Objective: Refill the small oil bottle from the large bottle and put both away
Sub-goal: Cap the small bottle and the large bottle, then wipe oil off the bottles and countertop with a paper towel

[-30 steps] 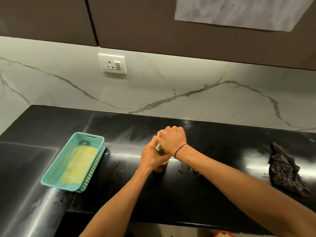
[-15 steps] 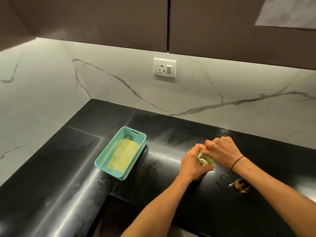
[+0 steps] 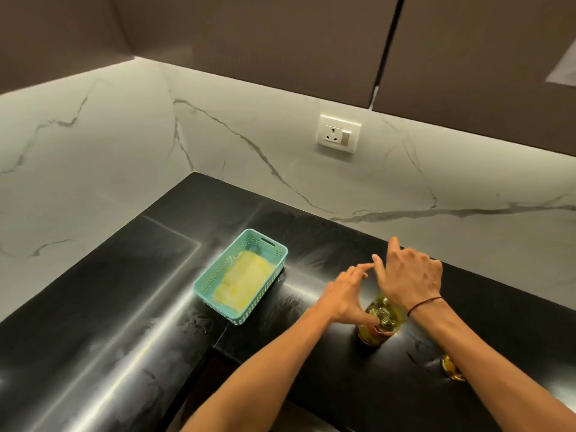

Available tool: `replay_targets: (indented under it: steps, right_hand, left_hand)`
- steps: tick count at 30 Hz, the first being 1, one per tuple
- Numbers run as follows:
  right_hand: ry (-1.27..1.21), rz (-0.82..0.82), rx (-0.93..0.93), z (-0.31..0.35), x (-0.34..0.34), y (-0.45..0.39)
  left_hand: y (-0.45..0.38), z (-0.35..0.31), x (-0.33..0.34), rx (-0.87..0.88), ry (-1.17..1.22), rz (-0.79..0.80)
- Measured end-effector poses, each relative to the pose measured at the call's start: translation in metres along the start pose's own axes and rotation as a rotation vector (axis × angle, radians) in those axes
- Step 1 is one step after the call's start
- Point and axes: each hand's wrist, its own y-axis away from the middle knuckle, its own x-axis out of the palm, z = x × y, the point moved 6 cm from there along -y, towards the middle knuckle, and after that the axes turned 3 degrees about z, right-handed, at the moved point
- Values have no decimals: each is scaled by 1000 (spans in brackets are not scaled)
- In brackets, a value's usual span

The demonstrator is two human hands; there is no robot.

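Note:
An oil bottle (image 3: 381, 322) with yellow oil and a red label stands upright on the black counter (image 3: 131, 307); its threaded neck shows no cap. My left hand (image 3: 344, 299) is beside it on the left, fingers stretched out, thumb against the neck. My right hand (image 3: 410, 277) hovers just above and behind the bottle's top with fingers spread. A second, smaller amber bottle (image 3: 452, 367) peeks out to the right, mostly hidden under my right forearm. No cap is visible.
A teal plastic basket (image 3: 204, 283) lined with a yellow sheet sits to the left of the bottle. The marble backsplash carries a wall socket (image 3: 339, 137). Dark cabinets (image 3: 280, 42) hang overhead. The counter turns a corner at the left.
Both hands were closed around the bottle's top; now their fingers have spread and the right hand has lifted off. The view has swung left, so everything sits further right.

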Motion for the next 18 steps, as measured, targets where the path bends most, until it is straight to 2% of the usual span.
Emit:
replay_targets:
  steps: [4,7,11,14,18]
  right_hand:
    - [-182,-1,-99,66,7,-21]
    - [-423,146,-136,128,31,-36]
    - [-713,338,-193,210,67,-51]
    - [-755,425,-203,259,95,-64]
    - [-674,586,-193,299,129,-77]
  left_hand:
    - [24,61,-79,-90,-51,-87]
    - [55,122,-137,-210,-49,-197]
    - [91,188,-190,-345,-80,-260]
    - [107,220,-204,-402,-77,-270]
    - [115,245,-191,-507,-93,-204]
